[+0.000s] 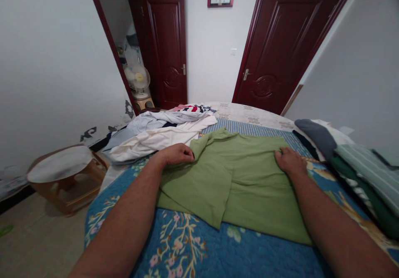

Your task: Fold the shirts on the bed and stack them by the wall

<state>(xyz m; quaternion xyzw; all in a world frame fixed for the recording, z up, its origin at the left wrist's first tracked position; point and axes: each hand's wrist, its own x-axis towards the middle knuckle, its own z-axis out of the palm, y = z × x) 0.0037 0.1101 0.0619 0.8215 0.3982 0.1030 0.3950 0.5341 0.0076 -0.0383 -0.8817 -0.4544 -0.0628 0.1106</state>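
1. Fingers of the left hand (176,154) grip the green garment (258,168) at left.
2. Right hand (290,161) curls at its right edge, grip unclear.
3. It lies on the blue cover (246,257), likely held so to flatten it.

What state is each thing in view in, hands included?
Green garment: laid out, creased, front layer lapped unevenly
Left hand: fingers closed on the garment's edge
Right hand: fingers bent at its far right corner, grip unclear
Blue floral cover: spread underneath
Left clothes: loosely heaped
Right clothes: folded, stacked
Left door: open
Right door: shut
Stool: upright
Fan: upright, running or not unclear
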